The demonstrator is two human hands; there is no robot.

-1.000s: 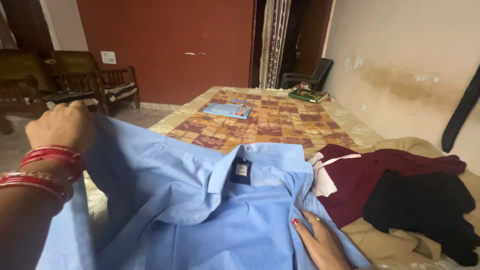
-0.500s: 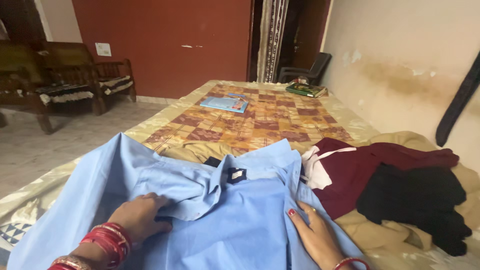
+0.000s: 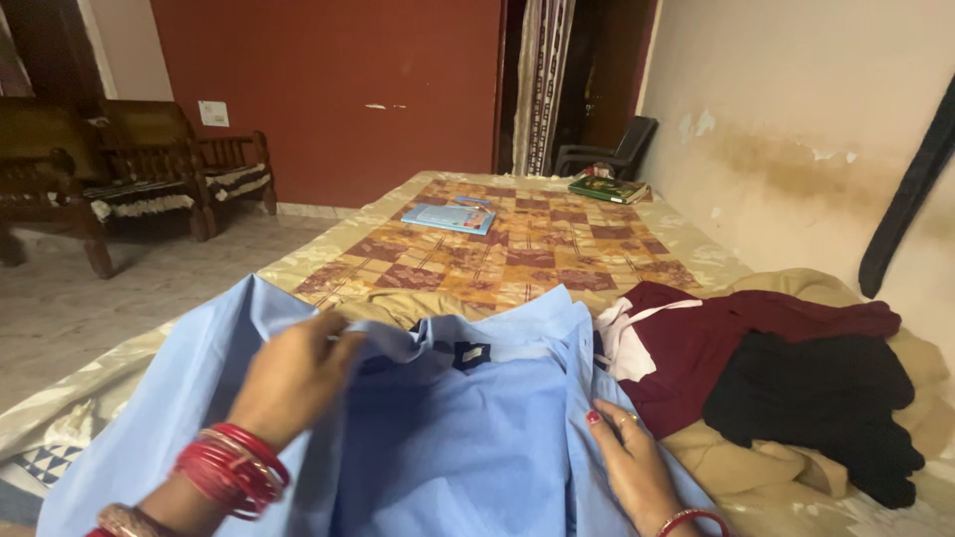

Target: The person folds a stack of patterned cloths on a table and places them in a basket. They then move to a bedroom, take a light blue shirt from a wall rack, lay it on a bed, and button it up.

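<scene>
Two bare hands are laid on a light blue cotton button-up shirt [image 3: 468, 438], which is spread, rumpled, across the near end of a bed covered with a brown and orange checked bedspread [image 3: 527, 249]. The left hand [image 3: 293, 373], with red bangles [image 3: 234, 462] on its wrist, is placed on the shirt's left front near the collar, its fingers [image 3: 333, 333] curled together and closed on a fold of the blue cloth. The right hand [image 3: 632, 467] is pressed flat on the shirt's right edge, fingers held together and extended, gripping nothing; red polish is seen on a nail and a ring on one finger. Just beside the shirt on the right, a maroon garment with a white lining [image 3: 726, 343] is heaped, and a black garment [image 3: 816, 398] is piled on top of it, both resting on a tan blanket [image 3: 786, 467]. Farther up the bed, well apart from the hands, a thin light blue book [image 3: 448, 217] and a green book [image 3: 609, 187] are seen. Dark wooden chairs [image 3: 119, 169] are lined along the red wall [image 3: 338, 89] at the left
</scene>
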